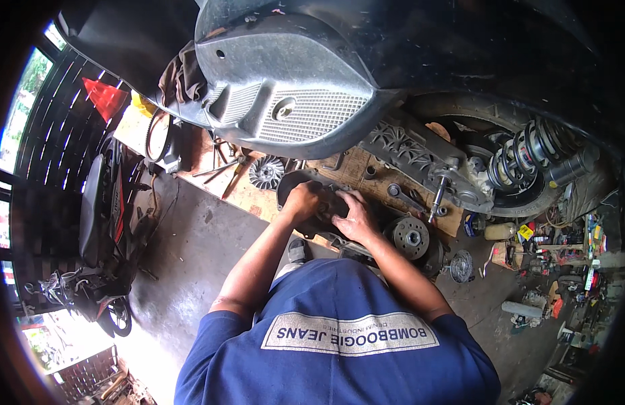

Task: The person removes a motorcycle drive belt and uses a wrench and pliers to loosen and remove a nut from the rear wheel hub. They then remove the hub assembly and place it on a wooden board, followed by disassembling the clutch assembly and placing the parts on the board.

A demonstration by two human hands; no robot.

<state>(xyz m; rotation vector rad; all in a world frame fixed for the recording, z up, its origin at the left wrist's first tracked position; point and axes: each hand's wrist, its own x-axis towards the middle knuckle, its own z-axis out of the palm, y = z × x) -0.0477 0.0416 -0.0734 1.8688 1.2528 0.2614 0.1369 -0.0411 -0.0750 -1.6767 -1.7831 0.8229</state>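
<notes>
Head bent over a workshop floor, you work with both bare hands on a dark metal casing [320, 225], which lies in front of you at the near edge of a tan board [250, 197]. Your left hand [303, 202] is curled, knuckles up, over the casing's left part; whether its fingers grip anything cannot be told from above. Your right hand [355, 217] sits just beside it, fingers bent and thumb apart from them over the casing's middle, its hold equally unclear. Beyond your left hand, a finned metal disc [266, 173] rests on the board; to the right of your right forearm is a round metal drum [412, 236] ringed with holes. Above the board looms a scooter's grey body panel [312, 115], with a coiled spring [525, 156] and a tyre [522, 204] to the right. At far left stands a second motorbike [99, 209].
</notes>
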